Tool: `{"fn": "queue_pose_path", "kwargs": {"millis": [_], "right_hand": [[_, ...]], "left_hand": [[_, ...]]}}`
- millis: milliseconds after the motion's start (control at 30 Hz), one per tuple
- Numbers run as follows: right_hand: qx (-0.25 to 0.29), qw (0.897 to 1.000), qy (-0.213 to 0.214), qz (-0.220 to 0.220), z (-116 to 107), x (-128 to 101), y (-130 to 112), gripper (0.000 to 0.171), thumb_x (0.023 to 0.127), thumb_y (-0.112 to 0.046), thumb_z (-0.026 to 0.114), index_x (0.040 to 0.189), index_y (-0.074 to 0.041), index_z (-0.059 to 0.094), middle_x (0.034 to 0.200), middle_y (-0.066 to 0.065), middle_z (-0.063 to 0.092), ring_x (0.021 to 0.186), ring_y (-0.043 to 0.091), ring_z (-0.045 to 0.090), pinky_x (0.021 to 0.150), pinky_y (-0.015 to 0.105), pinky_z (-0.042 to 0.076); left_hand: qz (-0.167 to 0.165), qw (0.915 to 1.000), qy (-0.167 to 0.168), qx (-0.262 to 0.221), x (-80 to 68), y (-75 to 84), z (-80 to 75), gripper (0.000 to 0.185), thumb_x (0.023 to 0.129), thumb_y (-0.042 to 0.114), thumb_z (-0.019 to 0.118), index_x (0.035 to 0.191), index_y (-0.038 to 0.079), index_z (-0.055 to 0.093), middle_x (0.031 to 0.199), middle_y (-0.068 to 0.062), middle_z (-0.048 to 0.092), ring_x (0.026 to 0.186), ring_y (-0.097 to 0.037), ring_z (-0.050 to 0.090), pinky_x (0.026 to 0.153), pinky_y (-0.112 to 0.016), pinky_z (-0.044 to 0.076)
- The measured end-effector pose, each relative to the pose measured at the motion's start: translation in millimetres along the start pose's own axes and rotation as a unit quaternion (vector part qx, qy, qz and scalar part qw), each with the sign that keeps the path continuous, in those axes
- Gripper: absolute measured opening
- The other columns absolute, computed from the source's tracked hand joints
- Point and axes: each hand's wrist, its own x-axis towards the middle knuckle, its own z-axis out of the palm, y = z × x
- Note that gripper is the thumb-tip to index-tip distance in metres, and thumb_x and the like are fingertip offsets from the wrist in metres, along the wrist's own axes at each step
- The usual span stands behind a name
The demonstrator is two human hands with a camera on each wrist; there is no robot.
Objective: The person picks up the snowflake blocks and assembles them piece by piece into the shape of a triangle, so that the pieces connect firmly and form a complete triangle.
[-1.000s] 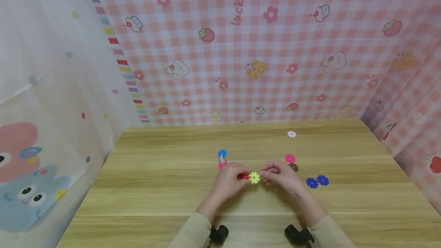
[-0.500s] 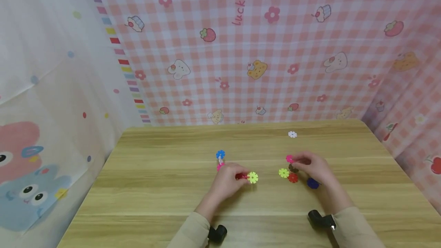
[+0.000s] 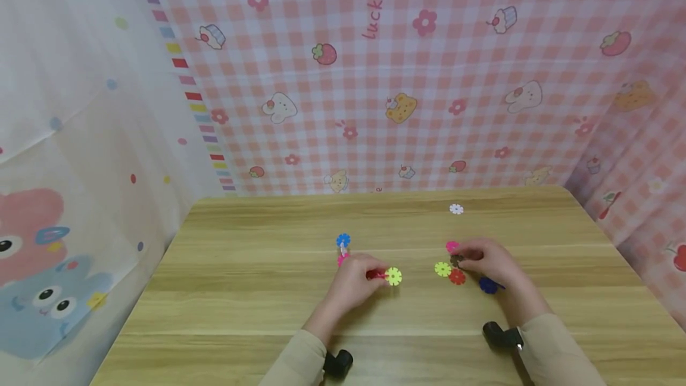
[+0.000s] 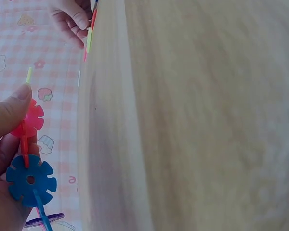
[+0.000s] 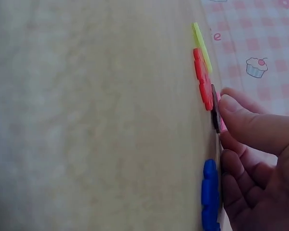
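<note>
On the table [image 3: 257, 308], our right hand [image 3: 490, 264] pinched the brown flake [image 3: 456, 261]; our left hand [image 3: 356, 282] held the joined flakes [image 3: 387, 276] tight. We should lift it straight up.

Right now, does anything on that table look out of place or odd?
Only one thing: a white flower disc lies alone near the table's far edge, apart from the coloured discs clustered by the right hand. Nothing looks broken or spilled.

A pale wooden table [image 3: 257, 302] is carrying loose snowflake discs; a white disc [image 3: 456, 209] is lying near its far edge; a yellow-green disc [image 3: 442, 268], red disc [image 3: 457, 277], brown disc [image 3: 455, 261] and blue disc [image 3: 486, 285] are sitting clustered right of centre
</note>
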Motion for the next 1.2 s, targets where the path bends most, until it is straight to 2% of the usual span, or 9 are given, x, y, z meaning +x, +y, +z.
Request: {"fn": "queue_pose_path", "kwargs": {"millis": [400,500,600,833,933,1033,1167,1200], "right_hand": [[-0.047,0.998,-0.018,-0.024,-2.2,0.9,5.4,0.025,0.08,-0.006,0.08,0.103,-0.003,0.07,0.099,0.01,0.059,0.087,0.024,0.055,0.074,0.036,0.047],[-0.039,0.999,-0.015,-0.033,-2.5,0.8,5.5,0.024,0.08,-0.005,0.08,0.101,-0.003,0.068,0.096,0.009,0.06,0.086,0.023,0.054,0.075,0.037,0.047],[-0.029,0.999,0.001,-0.03,-1.9,0.0,6.1,0.023,0.082,-0.002,0.078,0.101,-0.003,0.065,0.092,0.007,0.059,0.083,0.021,0.053,0.073,0.036,0.046],[-0.03,0.997,0.07,0.006,1.8,-3.9,6.0,0.017,0.09,-0.002,0.07,0.105,-0.005,0.064,0.091,0.006,0.064,0.083,0.02,0.057,0.073,0.036,0.047],[-0.015,0.995,0.093,0.012,5.1,-5.5,-1.9,0.015,0.09,-0.006,0.071,0.104,-0.005,0.065,0.09,0.005,0.066,0.082,0.019,0.058,0.071,0.033,0.047],[0.026,0.995,0.1,0.008,12.1,-6.4,-15.0,0.014,0.089,-0.007,0.073,0.101,-0.004,0.066,0.09,0.006,0.067,0.079,0.017,0.059,0.066,0.028,0.049],[0.075,0.994,0.084,-0.008,28.3,-6.6,-34.3,0.01,0.087,-0.006,0.075,0.094,-0.005,0.068,0.088,0.005,0.067,0.073,0.014,0.059,0.059,0.025,0.05],[0.074,0.994,0.079,-0.013,32.6,-6.7,-38.9,0.008,0.087,-0.007,0.076,0.092,-0.006,0.069,0.088,0.003,0.067,0.075,0.013,0.059,0.062,0.024,0.05]], "left_hand": [[-0.005,0.9999,-0.007,-0.008,0.7,0.5,2.4,0.022,0.078,0.01,0.084,0.099,0.006,0.078,0.092,-0.002,0.073,0.086,-0.01,0.062,0.076,-0.023,0.051],[-0.005,0.9999,-0.005,-0.009,0.7,0.2,3.3,0.022,0.078,0.01,0.084,0.099,0.007,0.078,0.092,-0.002,0.073,0.086,-0.01,0.062,0.076,-0.023,0.051],[-0.005,0.9999,-0.005,-0.009,0.6,0.4,4.0,0.022,0.078,0.01,0.084,0.099,0.007,0.078,0.092,-0.002,0.073,0.086,-0.01,0.062,0.077,-0.023,0.051],[-0.002,0.9999,-0.003,-0.01,0.5,-0.7,5.4,0.021,0.079,0.01,0.084,0.099,0.007,0.078,0.092,-0.001,0.073,0.085,-0.009,0.062,0.076,-0.023,0.051],[0.0,0.9999,-0.001,-0.011,0.4,-1.0,5.5,0.021,0.079,0.01,0.084,0.099,0.007,0.078,0.092,-0.002,0.073,0.085,-0.01,0.062,0.077,-0.023,0.051],[0.004,0.9999,0.001,-0.013,0.8,-1.5,5.6,0.022,0.078,0.009,0.084,0.099,0.006,0.078,0.093,-0.002,0.073,0.086,-0.01,0.063,0.077,-0.024,0.051],[0.003,0.9999,0.0,-0.016,1.4,-1.3,5.5,0.022,0.078,0.01,0.084,0.099,0.006,0.078,0.093,-0.002,0.073,0.087,-0.01,0.063,0.077,-0.023,0.051],[0.001,0.9999,-0.001,-0.017,1.5,-1.1,5.5,0.022,0.079,0.01,0.084,0.1,0.006,0.078,0.093,-0.002,0.073,0.087,-0.01,0.063,0.077,-0.023,0.052]]}}
